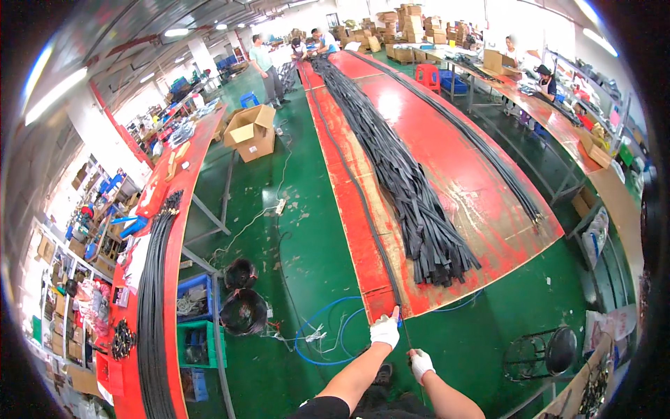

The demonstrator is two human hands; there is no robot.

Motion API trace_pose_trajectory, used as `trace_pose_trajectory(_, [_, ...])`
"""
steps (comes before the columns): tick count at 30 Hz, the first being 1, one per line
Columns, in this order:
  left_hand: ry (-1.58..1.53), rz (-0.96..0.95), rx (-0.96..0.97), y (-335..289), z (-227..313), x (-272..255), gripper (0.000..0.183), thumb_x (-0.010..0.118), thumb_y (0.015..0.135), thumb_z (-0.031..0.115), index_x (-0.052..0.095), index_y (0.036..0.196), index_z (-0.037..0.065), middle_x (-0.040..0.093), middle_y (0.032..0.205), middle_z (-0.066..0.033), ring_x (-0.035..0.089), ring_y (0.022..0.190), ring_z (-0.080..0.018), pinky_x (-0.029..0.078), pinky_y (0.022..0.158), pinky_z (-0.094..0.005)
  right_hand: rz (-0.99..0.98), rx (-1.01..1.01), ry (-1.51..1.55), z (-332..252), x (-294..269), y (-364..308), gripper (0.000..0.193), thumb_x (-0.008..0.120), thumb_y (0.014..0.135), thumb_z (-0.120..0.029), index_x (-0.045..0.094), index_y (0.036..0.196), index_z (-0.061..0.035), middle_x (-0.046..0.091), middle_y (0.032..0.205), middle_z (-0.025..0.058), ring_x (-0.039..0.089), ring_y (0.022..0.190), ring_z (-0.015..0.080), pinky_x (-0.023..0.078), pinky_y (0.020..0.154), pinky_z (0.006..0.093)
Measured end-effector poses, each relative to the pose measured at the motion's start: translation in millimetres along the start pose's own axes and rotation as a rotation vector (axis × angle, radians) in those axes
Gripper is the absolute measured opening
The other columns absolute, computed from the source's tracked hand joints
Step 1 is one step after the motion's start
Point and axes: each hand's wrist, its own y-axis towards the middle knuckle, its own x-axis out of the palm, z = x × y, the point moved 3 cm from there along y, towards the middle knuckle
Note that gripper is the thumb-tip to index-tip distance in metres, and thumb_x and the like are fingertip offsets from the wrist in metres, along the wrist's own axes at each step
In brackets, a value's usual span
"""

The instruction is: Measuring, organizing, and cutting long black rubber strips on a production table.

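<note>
My left hand (385, 332), in a white glove with bare fingertips, is at the near left corner of the long red table (481, 244). Its fingers close on the near end of a long black sleeve (377, 241) that runs along the table's left side; a bit of blue shows beside the fingers. Lower and to the right, my right hand (421, 364), gloved likewise, is closed on a thin dark cable (407, 336) stretching up toward the left hand. A thick heap of flat black sleeves (398, 167) lies along the table's middle.
Black cables (481, 150) line the table's right side. A blue hose (301, 342) loops on the green floor, near a round stool (558, 350). At left, another red bench (174, 300) carries a cable bundle (155, 307); an open carton (251, 133) stands beyond. Several people work farther off.
</note>
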Motion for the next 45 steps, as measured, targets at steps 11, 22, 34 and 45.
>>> trace_pose_trajectory(11, [-0.046,-0.052,-0.015,-1,-3,-9,0.064,0.048,0.104,0.015,0.039,0.166,0.025,0.069,0.124,-0.0224,0.073,0.109,-0.0397,0.057,0.095,-0.0551,-0.139,0.120,-0.026,-27,-5,-6,0.034,0.057,0.111,-0.030,0.069,0.118,-0.0001,0.071,0.096,0.0107,0.067,0.081,0.0242,0.059,0.064,0.0435])
trace_pose_trajectory(22, [-0.005,-0.057,-0.025,-7,-15,-8,0.064,0.046,0.105,0.017,0.037,0.168,0.025,0.069,0.122,-0.0213,0.073,0.106,-0.0382,0.058,0.093,-0.0549,-0.035,0.127,0.166,-29,19,-10,0.034,0.056,0.112,-0.034,0.067,0.123,-0.0036,0.071,0.094,0.0111,0.067,0.071,0.0211,0.058,0.062,0.0399])
trace_pose_trajectory(34, [-0.001,-0.056,-0.060,-5,-13,-5,0.065,0.048,0.103,0.015,0.039,0.167,0.024,0.070,0.117,-0.0202,0.074,0.102,-0.0376,0.059,0.090,-0.0548,0.013,0.087,0.106,-39,32,-3,0.030,0.057,0.112,-0.035,0.072,0.117,-0.0100,0.061,0.079,0.0030,0.052,0.059,0.0144,0.042,0.050,0.0327])
trace_pose_trajectory(45, [0.040,-0.026,-0.050,-3,-12,3,0.068,0.047,0.102,0.014,0.036,0.168,0.021,0.069,0.117,-0.0218,0.075,0.099,-0.0384,0.060,0.085,-0.0521,0.024,-0.048,0.079,-22,32,10,0.033,0.058,0.111,-0.036,0.073,0.115,-0.0065,0.061,0.078,0.0017,0.051,0.059,0.0123,0.040,0.050,0.0317])
